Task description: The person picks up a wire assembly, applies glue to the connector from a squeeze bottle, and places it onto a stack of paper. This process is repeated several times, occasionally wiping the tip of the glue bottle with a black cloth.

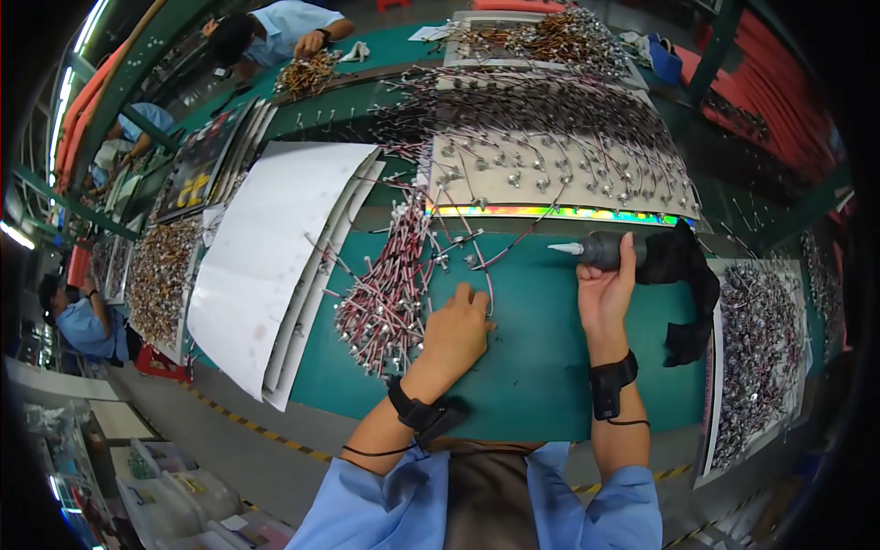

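My left hand point(456, 332) rests low over the green table mat, fingers curled, pinching the end of a thin red-and-black wire point(487, 270) with a small metal part at its far end. Beside it on the left lies a dense heap of similar wires point(385, 307) with silvery metal ends. My right hand point(605, 284) is wrapped around a dark squeeze bottle point(603, 248), held sideways with its white nozzle pointing left. A black cloth point(686, 284) hangs at the bottle's rear end.
A pale board point(559, 188) carries rows of wired parts ahead. White sheets point(275, 238) stand slanted at left; a tray of metal parts point(756, 357) lies at right. Co-workers in blue shirts sit at the far left point(87, 325) and far back point(284, 32). Green posts point(720, 50) frame the bench.
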### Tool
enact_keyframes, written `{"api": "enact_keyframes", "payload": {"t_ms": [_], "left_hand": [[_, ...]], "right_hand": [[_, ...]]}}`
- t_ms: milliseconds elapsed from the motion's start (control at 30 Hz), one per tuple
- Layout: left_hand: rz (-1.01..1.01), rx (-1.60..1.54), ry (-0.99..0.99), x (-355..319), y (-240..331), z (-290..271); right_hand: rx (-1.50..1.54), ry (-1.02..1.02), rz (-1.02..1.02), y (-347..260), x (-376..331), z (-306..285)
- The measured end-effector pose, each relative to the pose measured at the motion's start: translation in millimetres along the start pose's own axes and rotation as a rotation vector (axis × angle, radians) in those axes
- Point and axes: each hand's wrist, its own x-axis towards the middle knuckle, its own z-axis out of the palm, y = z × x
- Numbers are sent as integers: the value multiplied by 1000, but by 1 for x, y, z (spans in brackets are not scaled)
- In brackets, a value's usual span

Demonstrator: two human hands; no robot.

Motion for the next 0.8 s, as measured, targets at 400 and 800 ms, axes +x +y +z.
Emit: {"api": "enact_keyframes", "payload": {"t_ms": [400,800], "left_hand": [[-265,-1252,291,32,-2,-76],[-205,-1425,219,25,-9,-17]], "right_hand": [[-76,-120,-158,-32,-27,26],[-672,-303,-488,-5,-51,30]]}}
